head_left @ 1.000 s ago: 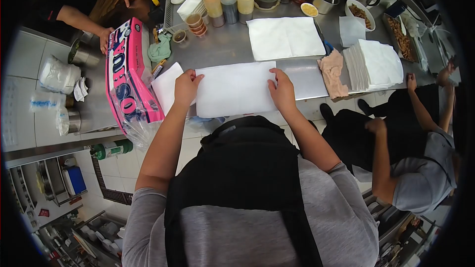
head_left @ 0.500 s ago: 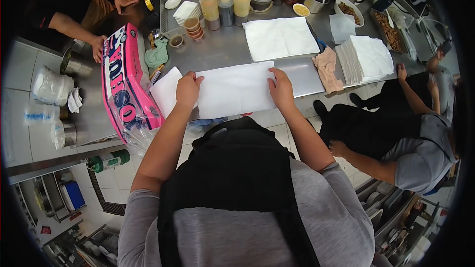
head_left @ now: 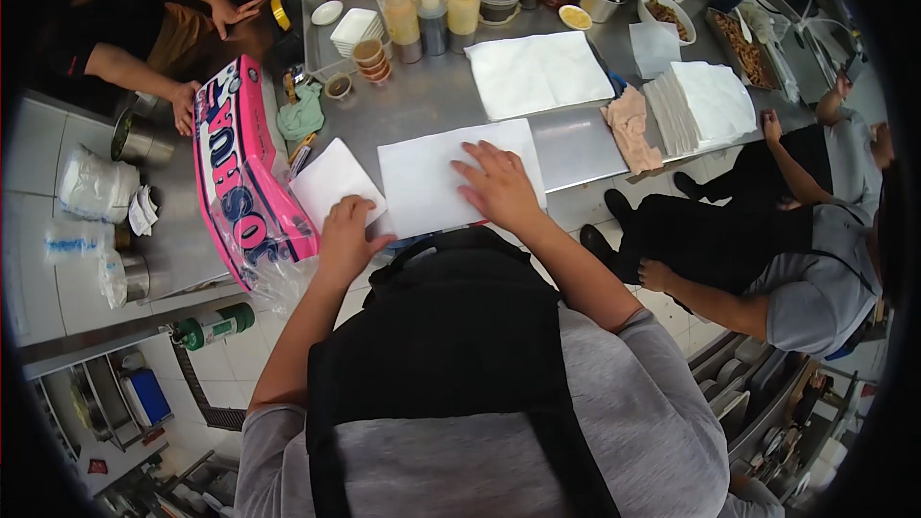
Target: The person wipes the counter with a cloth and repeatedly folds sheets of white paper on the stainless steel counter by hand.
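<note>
A folded white sheet [head_left: 417, 177] lies on the steel counter in front of me. My right hand [head_left: 494, 184] rests on its right half with the fingers spread. To the left, my left hand [head_left: 347, 235] is on the lower part of a smaller white sheet [head_left: 336, 177], fingers bent and thumb apart. A pink printed package [head_left: 240, 163] stands left of that sheet. Beyond the folded sheet a larger white sheet [head_left: 537, 75] lies flat, and a peach cloth [head_left: 631, 129] is to its right.
Squeeze bottles [head_left: 432, 21] and sauce cups [head_left: 370, 58] stand at the back. A stack of white sheets [head_left: 700, 107] is on the right. Another person's hand [head_left: 185, 107] touches the package. Co-workers [head_left: 739, 245] stand at the right. A green cloth [head_left: 300, 113] lies behind the package.
My left hand has let go of the folded sheet's edge and moved down-left onto the smaller sheet. My right hand has moved left from the edge and spread over the folded sheet.
</note>
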The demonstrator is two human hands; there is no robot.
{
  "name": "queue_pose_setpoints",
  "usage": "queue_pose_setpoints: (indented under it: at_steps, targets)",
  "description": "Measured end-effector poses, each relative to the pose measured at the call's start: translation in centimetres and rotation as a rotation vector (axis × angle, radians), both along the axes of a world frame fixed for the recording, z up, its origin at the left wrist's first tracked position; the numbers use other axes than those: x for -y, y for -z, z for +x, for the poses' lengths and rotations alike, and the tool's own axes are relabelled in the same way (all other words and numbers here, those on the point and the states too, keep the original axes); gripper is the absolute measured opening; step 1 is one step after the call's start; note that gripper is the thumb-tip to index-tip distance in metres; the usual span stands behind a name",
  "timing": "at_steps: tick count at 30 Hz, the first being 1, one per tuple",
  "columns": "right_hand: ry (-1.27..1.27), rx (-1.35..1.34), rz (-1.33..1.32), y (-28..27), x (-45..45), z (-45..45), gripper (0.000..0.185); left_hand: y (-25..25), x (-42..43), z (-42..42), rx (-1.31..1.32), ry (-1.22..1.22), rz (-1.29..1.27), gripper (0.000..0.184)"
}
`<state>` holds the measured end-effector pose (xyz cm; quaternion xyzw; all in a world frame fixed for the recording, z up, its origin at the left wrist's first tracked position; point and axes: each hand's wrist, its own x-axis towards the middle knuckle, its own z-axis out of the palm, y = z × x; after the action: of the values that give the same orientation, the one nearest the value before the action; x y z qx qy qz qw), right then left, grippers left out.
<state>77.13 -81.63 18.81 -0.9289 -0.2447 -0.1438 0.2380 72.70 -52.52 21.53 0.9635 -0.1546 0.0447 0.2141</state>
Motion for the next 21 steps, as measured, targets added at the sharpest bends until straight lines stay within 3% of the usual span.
queue_pose_setpoints:
  at_steps: [2, 6, 10, 21]
  targets:
    - [-0.119, -0.014, -0.149, 0.5, -1.6, -0.1, 0.050, 1.2, -0.4, -1.5, 0.089, 0.001, -0.019, 0.033]
    - [-0.114, -0.061, -0.230, 1.7, -1.8, 0.6, 0.052, 2.7, -1.2, -2.9, 0.012, -0.035, -0.179, 0.024]
    - [-0.125, -0.095, -0.260, 1.4, -1.6, 0.8, 0.055, 2.6, -1.6, -2.4, -0.080, -0.126, -0.347, 0.013]
    - [-0.127, -0.101, -0.282, 1.4, -1.8, 0.9, 0.053, 2.8, -2.9, -1.3, -0.173, -0.040, -0.429, 0.011]
